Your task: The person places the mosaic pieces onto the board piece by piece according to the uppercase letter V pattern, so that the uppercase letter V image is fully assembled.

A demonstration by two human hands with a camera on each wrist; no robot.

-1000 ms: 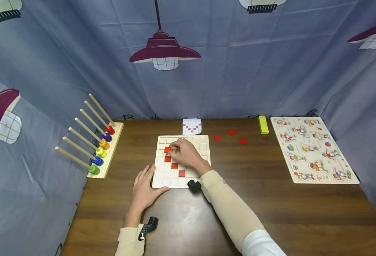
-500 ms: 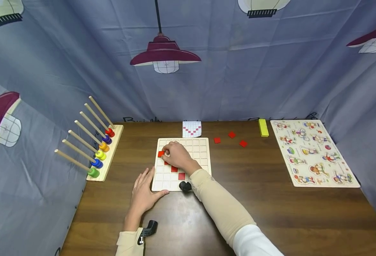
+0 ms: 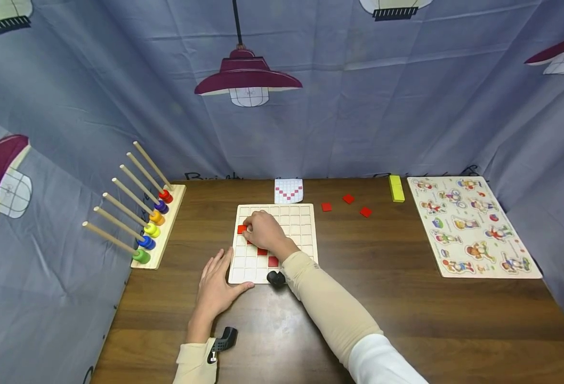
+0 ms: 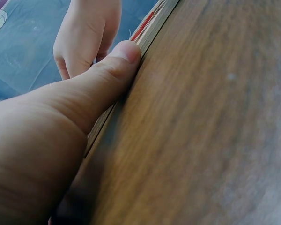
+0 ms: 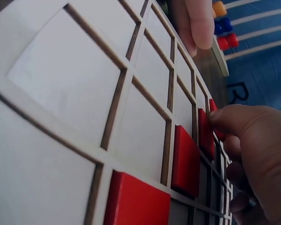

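Note:
A pale wooden grid board lies on the table. In the head view my right hand reaches over its left side and pinches a red square tile at the leftmost column. More red tiles run in a diagonal down the board, among them the nearest one. In the right wrist view the thumb is at the far end of that red row, beyond a seated tile. My left hand rests at the board's lower left corner, fingers along the left edge, thumb against the near edge.
A paper card with a V pattern lies behind the board. Three loose red tiles, one of them a tile at the right, lie nearby. Beyond are a yellow block and a picture puzzle board. A peg stand with coloured rings stands left.
My right hand has moved left with the red tile, from above the second column to the leftmost one, and has stayed there over the last half second. The left hand keeps its place.

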